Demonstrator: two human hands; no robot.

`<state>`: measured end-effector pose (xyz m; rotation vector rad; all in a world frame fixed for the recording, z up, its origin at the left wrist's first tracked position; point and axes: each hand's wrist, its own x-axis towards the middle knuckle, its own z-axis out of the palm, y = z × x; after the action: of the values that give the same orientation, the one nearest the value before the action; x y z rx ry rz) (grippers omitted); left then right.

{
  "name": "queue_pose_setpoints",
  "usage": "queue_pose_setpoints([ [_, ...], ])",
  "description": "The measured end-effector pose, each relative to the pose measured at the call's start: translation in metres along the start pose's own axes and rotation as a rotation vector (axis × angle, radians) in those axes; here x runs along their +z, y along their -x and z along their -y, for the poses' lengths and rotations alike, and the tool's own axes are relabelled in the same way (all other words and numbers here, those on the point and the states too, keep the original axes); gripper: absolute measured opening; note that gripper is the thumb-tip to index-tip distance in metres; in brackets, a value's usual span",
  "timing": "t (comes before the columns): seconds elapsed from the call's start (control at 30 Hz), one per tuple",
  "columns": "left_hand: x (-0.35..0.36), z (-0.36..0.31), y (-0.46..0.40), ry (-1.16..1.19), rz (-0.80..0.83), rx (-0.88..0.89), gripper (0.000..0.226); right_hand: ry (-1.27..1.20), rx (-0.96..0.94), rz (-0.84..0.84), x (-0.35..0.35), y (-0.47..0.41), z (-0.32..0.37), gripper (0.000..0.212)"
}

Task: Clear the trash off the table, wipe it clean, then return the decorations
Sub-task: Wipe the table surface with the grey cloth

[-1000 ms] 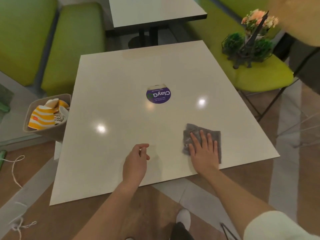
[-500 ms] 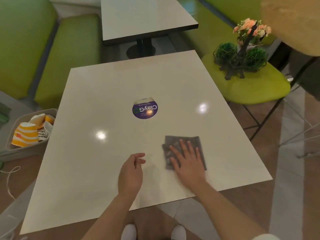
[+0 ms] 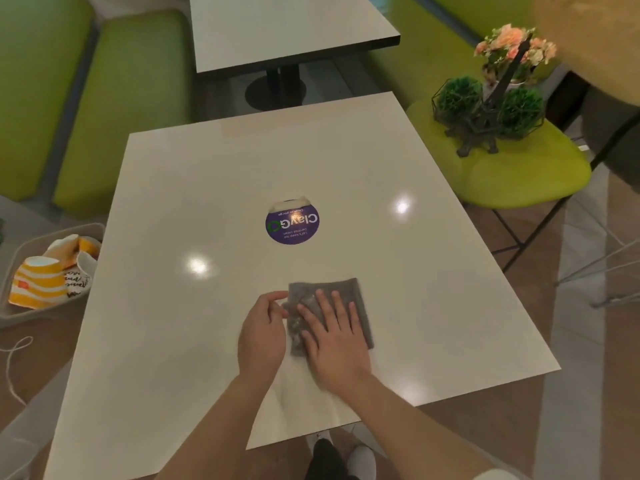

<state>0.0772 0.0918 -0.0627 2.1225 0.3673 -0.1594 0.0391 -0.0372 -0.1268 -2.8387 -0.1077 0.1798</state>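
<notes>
Two hands by the table's (image 3: 145,341) near edge: right hand (image 3: 334,336) flat, half-hiding the cloth (image 3: 349,292); left hand (image 3: 261,330) curled, grip unclear.

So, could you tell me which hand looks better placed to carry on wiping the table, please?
The right hand, probably: its straight fingers lie flat on the grey folded cloth, pressing it to the white square table. The left hand sits beside the cloth's edge, loosely curled and holding nothing.

Dim, glare spots, warped edges
</notes>
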Motion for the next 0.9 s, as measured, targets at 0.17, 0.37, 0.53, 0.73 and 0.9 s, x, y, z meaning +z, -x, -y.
queue_pose_setpoints([
  [0.17, 0.017, -0.024, -0.039, -0.039, 0.075, -0.009, 0.03, 0.049, 0.061, -0.012, -0.02, -0.024, -0.07, 0.05],
  [0.37, 0.028, -0.037, -0.073, -0.043, 0.158, 0.039, 0.029, 0.033, 0.403, -0.014, -0.054, -0.076, -0.133, 0.064],
  [0.53, 0.031, -0.037, -0.091, -0.047, 0.142, 0.082, 0.027, -0.014, 0.484, -0.002, -0.048, -0.11, -0.091, 0.063],
  [0.73, 0.041, -0.047, -0.107, -0.063, 0.07, 0.216, 0.022, -0.077, 0.062, 0.009, -0.021, -0.099, -0.021, 0.05],
  [0.9, 0.062, -0.063, -0.11, -0.109, -0.015, 0.325, 0.026, -0.136, 0.135, -0.058, -0.037, -0.103, -0.068, 0.067],
])
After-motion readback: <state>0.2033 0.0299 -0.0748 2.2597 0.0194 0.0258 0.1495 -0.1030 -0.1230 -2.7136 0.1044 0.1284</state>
